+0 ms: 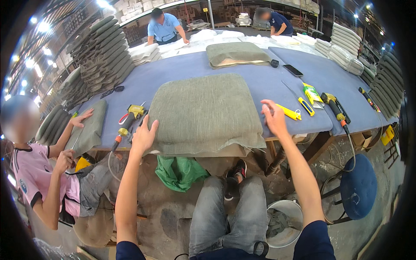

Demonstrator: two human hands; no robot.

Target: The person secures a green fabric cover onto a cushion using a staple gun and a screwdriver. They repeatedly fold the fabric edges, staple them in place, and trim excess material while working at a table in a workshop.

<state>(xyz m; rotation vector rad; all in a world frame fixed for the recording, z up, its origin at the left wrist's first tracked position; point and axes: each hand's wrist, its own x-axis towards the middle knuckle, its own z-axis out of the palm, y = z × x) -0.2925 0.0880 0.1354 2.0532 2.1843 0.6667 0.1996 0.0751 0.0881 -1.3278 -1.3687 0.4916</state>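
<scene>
A grey-green fabric-covered seat cushion [206, 108] lies before me on the blue padded table, its near edge overhanging, with loose fabric along it. At its left edge rests my left hand [144, 135], fingers apart, touching the cushion's side. My right hand [274, 118] is by the right edge, fingers spread and slightly bent, holding nothing. A yellow tool [289, 112] lies just beyond the right hand. Further right are a yellow-handled screwdriver [306, 106], a yellow-green packet [313, 93] and a yellow air stapler [334, 106]. Another air stapler [130, 121] lies left of my left hand.
At left a person in pink [47, 173] works on another cushion [89, 128]. Tall cushion stacks [106, 54] stand left and right. Ahead lie a cushion [236, 54] and a phone [293, 70]. Below are a white bucket [299, 212], a blue stool [359, 186] and green cloth [177, 173].
</scene>
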